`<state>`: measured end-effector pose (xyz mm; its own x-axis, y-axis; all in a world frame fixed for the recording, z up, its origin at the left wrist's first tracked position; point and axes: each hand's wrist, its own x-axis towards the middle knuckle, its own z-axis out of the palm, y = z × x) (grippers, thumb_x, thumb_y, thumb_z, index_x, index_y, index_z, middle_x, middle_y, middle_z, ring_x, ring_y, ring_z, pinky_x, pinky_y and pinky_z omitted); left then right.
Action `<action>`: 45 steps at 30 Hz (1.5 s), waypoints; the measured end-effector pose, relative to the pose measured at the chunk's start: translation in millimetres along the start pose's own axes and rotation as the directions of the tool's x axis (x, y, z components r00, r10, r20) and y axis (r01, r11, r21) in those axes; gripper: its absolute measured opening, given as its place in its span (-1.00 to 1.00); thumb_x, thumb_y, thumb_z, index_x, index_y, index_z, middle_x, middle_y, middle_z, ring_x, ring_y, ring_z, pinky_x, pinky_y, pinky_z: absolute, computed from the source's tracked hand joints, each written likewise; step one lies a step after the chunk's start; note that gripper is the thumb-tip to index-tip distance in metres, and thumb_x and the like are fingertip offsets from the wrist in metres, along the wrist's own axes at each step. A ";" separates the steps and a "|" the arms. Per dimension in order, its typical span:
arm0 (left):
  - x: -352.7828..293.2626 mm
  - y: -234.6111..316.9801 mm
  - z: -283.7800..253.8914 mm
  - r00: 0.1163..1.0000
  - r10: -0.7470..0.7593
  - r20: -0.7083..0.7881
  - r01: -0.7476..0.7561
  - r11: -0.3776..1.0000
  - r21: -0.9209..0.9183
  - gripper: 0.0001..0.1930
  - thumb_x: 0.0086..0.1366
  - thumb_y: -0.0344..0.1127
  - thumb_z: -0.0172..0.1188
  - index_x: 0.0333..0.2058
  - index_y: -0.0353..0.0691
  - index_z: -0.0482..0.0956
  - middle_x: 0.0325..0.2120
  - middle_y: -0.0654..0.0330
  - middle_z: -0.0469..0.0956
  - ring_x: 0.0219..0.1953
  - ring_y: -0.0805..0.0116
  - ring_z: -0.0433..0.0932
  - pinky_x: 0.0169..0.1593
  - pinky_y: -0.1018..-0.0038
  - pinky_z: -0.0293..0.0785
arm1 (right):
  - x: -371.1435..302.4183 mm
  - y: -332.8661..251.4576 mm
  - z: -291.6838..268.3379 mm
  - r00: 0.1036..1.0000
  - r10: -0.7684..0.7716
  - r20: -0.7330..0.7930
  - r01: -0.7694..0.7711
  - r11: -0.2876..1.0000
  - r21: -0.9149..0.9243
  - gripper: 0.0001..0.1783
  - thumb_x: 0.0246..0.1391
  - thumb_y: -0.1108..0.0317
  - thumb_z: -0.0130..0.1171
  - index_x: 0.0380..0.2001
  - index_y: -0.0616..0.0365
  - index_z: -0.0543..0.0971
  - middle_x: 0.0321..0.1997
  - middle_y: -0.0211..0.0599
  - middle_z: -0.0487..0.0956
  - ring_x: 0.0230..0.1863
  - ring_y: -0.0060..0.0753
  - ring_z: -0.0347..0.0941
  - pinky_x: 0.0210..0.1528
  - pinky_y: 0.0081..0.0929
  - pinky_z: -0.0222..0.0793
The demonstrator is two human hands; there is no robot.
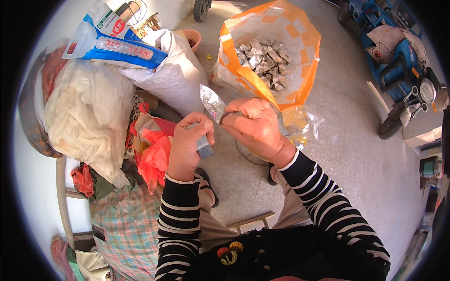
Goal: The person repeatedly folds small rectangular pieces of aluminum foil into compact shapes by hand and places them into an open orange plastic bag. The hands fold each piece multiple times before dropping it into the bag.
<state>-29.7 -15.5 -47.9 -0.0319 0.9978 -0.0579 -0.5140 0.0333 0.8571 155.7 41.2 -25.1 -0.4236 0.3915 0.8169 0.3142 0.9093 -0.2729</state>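
Observation:
My left hand (191, 140) is closed around a grey rectangular block (205, 147), perhaps a stack of thin sheets; its lower end sticks out below my fingers. Between my two hands a shiny silver foil piece (212, 103) rises to a point. The fingertips of my right hand (257, 125) pinch the lower end of that foil, close to my left thumb. Beyond my hands stands a wide-mouthed orange and white bag (303, 75), with many folded silver foil pieces (266, 61) heaped inside.
A full white sack (176, 70) carries a blue and white package (124, 50) at the far left. Nearer lie pale bedding (84, 112), red plastic bags (154, 157) and plaid cloth (126, 210). A blue vehicle (398, 65) stands far right. A wooden bar (251, 220) is between my legs.

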 end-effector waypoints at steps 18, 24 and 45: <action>-7.7 4.6 9.0 0.994 -0.107 0.037 0.081 0.899 0.430 -0.92 0.10 -0.46 0.24 -0.49 -0.25 0.50 -0.61 0.30 0.48 -0.59 0.59 0.43 -0.49 0.66 0.27 | -6.7 11.0 6.4 0.686 0.627 0.368 -0.632 0.262 0.730 -0.94 0.08 0.46 0.24 -0.39 0.22 0.57 -0.42 -0.54 0.55 -0.31 -0.73 0.39 -0.22 -0.66 0.34; -8.0 5.9 14.1 0.995 -0.069 0.073 0.027 0.882 0.471 -0.92 0.13 -0.43 0.22 -0.49 -0.25 0.50 -0.62 0.32 0.47 -0.58 0.63 0.41 -0.49 0.66 0.26 | -10.3 15.3 7.0 0.701 0.596 0.393 -0.667 0.352 0.657 -0.95 0.05 0.49 0.25 -0.43 0.23 0.58 -0.44 -0.52 0.55 -0.37 -0.74 0.37 -0.28 -0.67 0.32; -4.3 -2.5 3.1 0.995 0.030 0.093 -0.075 0.843 0.532 -0.88 0.16 -0.42 0.20 -0.53 -0.27 0.48 -0.63 0.35 0.45 -0.58 0.65 0.37 -0.51 0.64 0.24 | -16.9 13.4 17.5 0.759 0.438 0.482 -0.649 0.456 0.608 -0.91 0.02 0.56 0.18 -0.35 0.22 0.60 -0.36 -0.49 0.56 -0.37 -0.71 0.43 -0.28 -0.67 0.36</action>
<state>-25.6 -19.7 -48.2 0.0319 0.9994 0.0158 0.0250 -0.0166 0.9995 152.2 49.2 -51.4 -0.5930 0.7635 0.2556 -0.0984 0.2463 -0.9642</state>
